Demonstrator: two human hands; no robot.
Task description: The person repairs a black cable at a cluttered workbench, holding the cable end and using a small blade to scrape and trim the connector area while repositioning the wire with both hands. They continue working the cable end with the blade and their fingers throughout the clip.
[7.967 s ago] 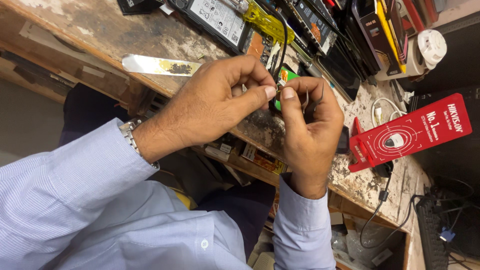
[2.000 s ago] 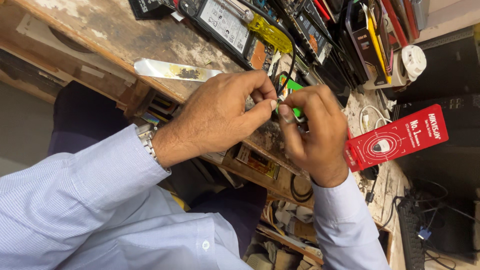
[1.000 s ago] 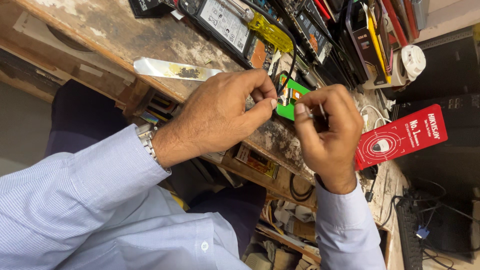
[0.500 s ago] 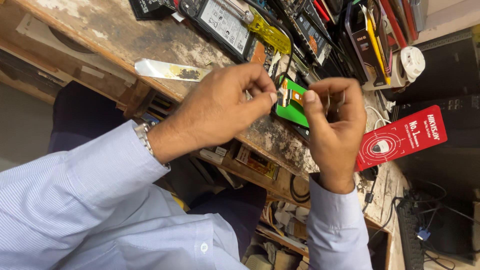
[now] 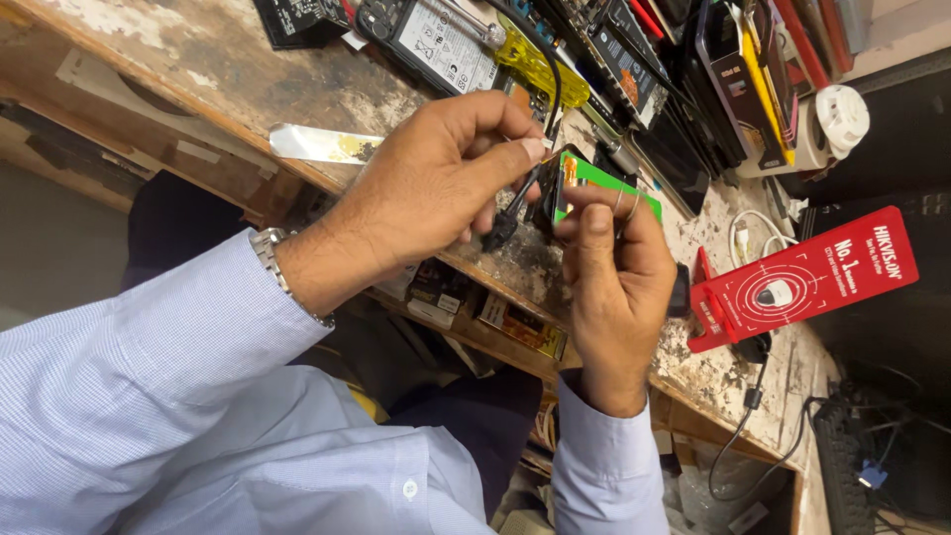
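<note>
A worn, stained wooden workbench (image 5: 228,79) fills the top of the view, its far side crowded with black chargers and adapters, a yellow-handled screwdriver (image 5: 535,64) and a red printed card (image 5: 802,282) lying at the right end. A strip of silvery foil tape (image 5: 322,146) lies near the bench edge, well apart from the hands.

The person's left hand (image 5: 436,188) and right hand (image 5: 614,277) meet just above the bench edge, over a small flat device with a bright green face and a dark rim (image 5: 594,183). The right hand grips it from below — thumb pressed on the near side, the other fingers curled behind it, so it stands tilted on edge. The left hand's thumb and forefinger are pinched together at the device's upper left corner, where a small orange part shows; what they pinch is too small to tell. A thin black cable with a dark plug (image 5: 507,223) hangs just beside that corner, running under the left fingers.

As a judgement, the work looks mid-way: the device is in hand and being picked at along one corner, yet its green face sits whole and nothing looks separated from it — so the fine part of the job appears not yet finished.
</note>
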